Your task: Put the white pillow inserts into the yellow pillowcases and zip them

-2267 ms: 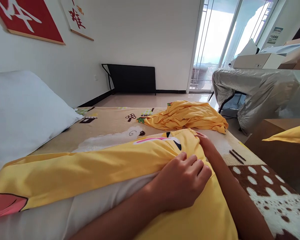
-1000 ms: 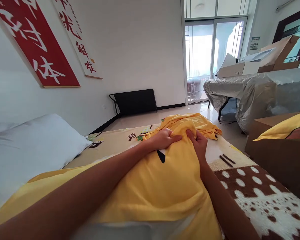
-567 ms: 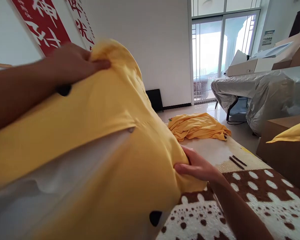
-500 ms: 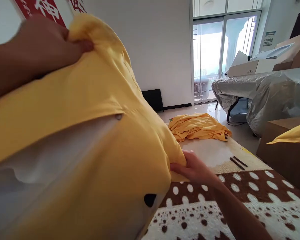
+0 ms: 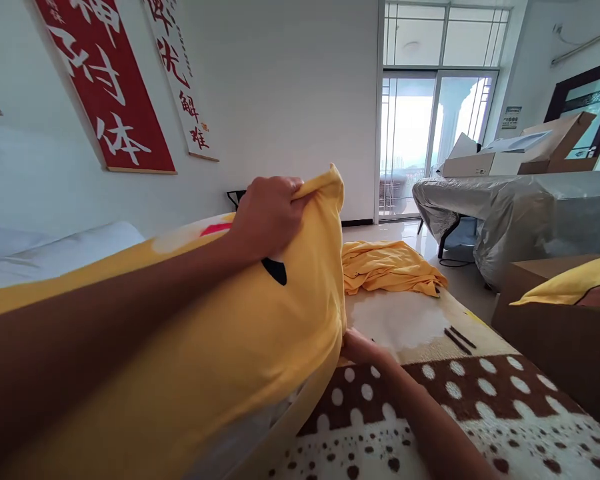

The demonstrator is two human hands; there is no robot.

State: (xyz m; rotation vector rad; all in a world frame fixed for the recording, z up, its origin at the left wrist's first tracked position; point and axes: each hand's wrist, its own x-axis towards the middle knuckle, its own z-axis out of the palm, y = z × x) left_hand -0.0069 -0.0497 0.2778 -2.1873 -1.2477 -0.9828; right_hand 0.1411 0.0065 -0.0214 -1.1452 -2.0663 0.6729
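Observation:
A pillow in a yellow pillowcase (image 5: 220, 347) is held up on edge over the patterned blanket (image 5: 455, 407). My left hand (image 5: 267, 213) is closed on the top corner of the yellow pillowcase, pinching the fabric. My right hand (image 5: 363, 347) is at the pillow's lower edge, partly behind the fabric, fingers curled on it. White pillow stuffing shows at the open bottom seam.
A crumpled yellow pillowcase (image 5: 387, 267) lies farther along the bed. A white pillow (image 5: 55, 250) rests by the left wall. At right stands a cardboard box (image 5: 555, 327) with another yellow pillow (image 5: 575, 283). A plastic-covered table (image 5: 510, 207) carries boxes near the glass door.
The pillow was lying flat with both hands at its far end, then was lifted and swung upright. It has now come down lower, my left hand still gripping the top corner.

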